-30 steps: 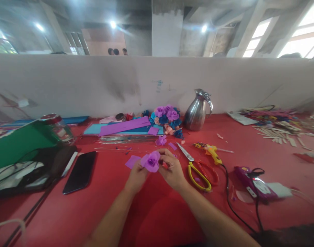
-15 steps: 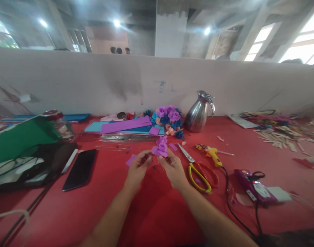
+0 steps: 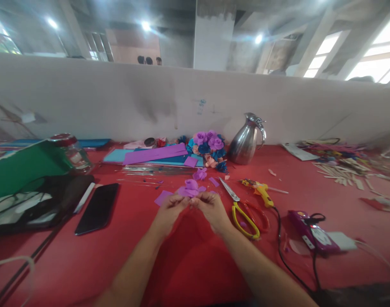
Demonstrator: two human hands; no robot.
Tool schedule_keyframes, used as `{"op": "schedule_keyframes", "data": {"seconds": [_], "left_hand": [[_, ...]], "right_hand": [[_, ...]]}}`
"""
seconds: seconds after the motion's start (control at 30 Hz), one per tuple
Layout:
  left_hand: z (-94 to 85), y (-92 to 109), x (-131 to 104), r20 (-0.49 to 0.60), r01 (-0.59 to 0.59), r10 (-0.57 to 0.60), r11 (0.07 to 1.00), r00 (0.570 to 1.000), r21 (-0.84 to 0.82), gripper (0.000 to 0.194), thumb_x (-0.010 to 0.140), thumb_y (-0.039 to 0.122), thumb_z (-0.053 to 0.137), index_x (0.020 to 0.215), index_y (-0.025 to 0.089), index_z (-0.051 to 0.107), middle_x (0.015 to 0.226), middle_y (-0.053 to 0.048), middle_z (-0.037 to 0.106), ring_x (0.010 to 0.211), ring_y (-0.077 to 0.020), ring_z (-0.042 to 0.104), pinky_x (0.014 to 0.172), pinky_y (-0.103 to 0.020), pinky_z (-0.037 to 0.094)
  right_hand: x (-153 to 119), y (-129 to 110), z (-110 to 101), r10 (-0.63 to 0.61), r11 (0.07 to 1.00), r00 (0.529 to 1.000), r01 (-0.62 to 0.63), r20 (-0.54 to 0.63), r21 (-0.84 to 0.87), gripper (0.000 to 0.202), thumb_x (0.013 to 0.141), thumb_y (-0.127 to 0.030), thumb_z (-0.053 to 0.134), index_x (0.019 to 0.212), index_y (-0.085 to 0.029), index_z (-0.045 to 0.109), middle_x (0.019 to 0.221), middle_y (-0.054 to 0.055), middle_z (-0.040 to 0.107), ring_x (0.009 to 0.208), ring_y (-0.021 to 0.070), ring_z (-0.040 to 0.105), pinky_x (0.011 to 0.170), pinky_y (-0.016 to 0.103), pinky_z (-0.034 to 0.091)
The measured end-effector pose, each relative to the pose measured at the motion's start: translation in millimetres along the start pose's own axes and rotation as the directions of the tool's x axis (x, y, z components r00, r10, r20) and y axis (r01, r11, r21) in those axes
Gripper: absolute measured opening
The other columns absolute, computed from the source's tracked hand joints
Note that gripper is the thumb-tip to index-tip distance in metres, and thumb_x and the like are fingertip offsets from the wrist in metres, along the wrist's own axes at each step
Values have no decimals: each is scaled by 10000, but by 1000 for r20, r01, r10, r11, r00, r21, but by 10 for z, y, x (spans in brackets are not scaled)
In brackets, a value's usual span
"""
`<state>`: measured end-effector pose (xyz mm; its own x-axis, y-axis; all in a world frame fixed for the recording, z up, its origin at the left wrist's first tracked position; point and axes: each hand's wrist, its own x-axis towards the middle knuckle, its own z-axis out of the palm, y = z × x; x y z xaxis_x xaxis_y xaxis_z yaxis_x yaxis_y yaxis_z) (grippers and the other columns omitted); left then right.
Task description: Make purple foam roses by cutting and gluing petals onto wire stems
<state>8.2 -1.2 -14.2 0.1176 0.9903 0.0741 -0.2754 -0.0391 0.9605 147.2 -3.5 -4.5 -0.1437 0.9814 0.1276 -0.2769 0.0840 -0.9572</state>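
Observation:
A purple paper flower [image 3: 190, 188] is held up between my two hands over the red table [image 3: 195, 260]. My left hand [image 3: 172, 209] pinches it from the left, thumb against the fingers. From the right my right hand [image 3: 211, 208] pinches its lower edge, the fingertips of both hands almost meeting. Just beyond them another purple flower [image 3: 200, 174] lies on the table. A flat purple paper piece [image 3: 163, 197] rests beside my left fingers, and a smaller purple scrap [image 3: 214, 182] lies past my right hand.
Scissors [image 3: 243, 213] and a yellow glue gun [image 3: 262, 193] lie to the right, near a purple power strip [image 3: 315, 234]. A phone [image 3: 98, 209] lies left. Behind stand a bunch of paper flowers [image 3: 210, 147], purple paper strips [image 3: 156, 153] and a metal jug [image 3: 245, 143].
My hands have come closer together and slightly nearer to me. The held flower has moved down and left, so the flower behind it now shows separately.

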Motion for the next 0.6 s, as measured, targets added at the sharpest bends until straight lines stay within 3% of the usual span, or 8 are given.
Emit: {"op": "schedule_keyframes", "data": {"seconds": [0.17,0.3,0.43,0.6], "left_hand": [[21,48,-6,92,92,-87,995,992,-48,163,572,302,813,647,190,721,648,-19,657,678,-155,580,719,-294,480],[22,84,20,49,-6,6,1000,999,1,134,612,312,787,674,213,721,723,-30,689,794,-194,611,799,-328,485],[16,111,51,29,-75,74,996,997,43,189,634,387,763,713,219,730,754,-34,696,859,-214,614,862,-348,469],[45,84,51,58,-58,54,995,997,81,191,648,394,753,714,217,726,764,-31,691,855,-212,607,847,-338,471]], "right_hand": [[13,27,6,-48,998,996,44,69,53,296,601,-423,777,536,-189,608,586,-19,582,590,123,498,615,263,413],[23,-60,-76,-64,996,998,64,3,-68,252,548,-346,819,661,-190,655,630,-23,571,603,119,475,593,247,386],[4,-210,-155,-87,994,996,88,-12,60,219,693,-369,709,841,-211,674,749,-5,604,641,112,484,590,228,379],[-7,-249,-113,-40,993,999,39,6,108,198,714,-380,693,782,-196,666,662,-15,600,579,100,465,553,226,366]]}}
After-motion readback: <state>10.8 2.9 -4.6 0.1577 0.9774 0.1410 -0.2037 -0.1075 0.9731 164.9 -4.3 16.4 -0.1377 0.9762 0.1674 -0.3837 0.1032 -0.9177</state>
